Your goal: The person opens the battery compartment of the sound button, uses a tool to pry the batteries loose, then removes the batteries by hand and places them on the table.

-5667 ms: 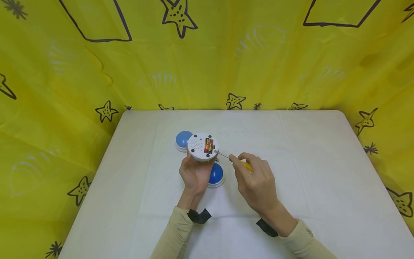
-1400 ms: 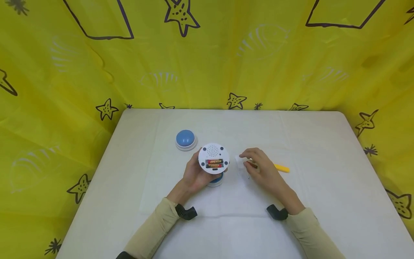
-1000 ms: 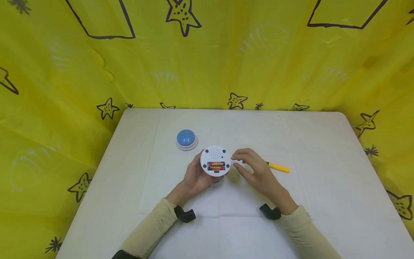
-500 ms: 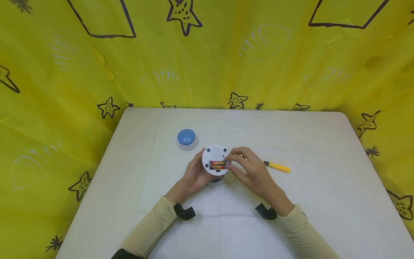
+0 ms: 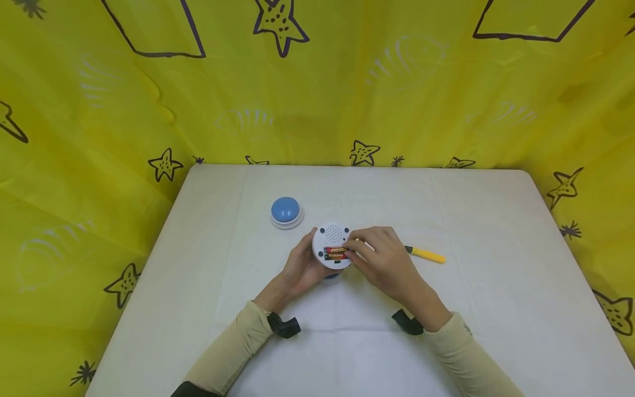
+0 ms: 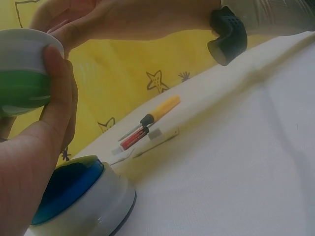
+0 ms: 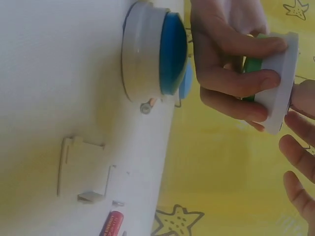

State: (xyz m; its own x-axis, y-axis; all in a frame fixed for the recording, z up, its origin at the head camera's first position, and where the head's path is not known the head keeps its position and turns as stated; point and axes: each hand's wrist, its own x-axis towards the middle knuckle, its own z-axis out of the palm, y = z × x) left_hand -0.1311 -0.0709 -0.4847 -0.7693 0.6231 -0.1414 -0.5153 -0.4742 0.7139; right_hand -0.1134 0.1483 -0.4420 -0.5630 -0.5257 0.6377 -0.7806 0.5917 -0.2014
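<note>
My left hand (image 5: 299,271) grips a push-button buzzer (image 5: 333,236) with its white base turned up. The left wrist view shows its green cap (image 6: 24,88) facing down. Red-and-black batteries (image 5: 334,256) lie side by side in the base's uncovered compartment. At their right end, the thumb and a fingertip of my right hand (image 5: 389,270) touch the base, partly covering the batteries. Its other fingers spread loosely in the right wrist view. Below the held buzzer, a dark blue buzzer (image 7: 172,54) stands on the table.
A light blue buzzer (image 5: 285,210) stands farther back left. To the right lies a yellow-handled screwdriver (image 5: 429,255). Beside it are a loose red battery (image 6: 134,138) and a white plastic cover (image 7: 81,164). A small metal-ended piece (image 7: 146,107) lies near the dark blue buzzer.
The right hand has let go of the screwdriver, which now lies on the table, and has moved left onto the batteries. The left hand has turned the buzzer and shifted it slightly right.
</note>
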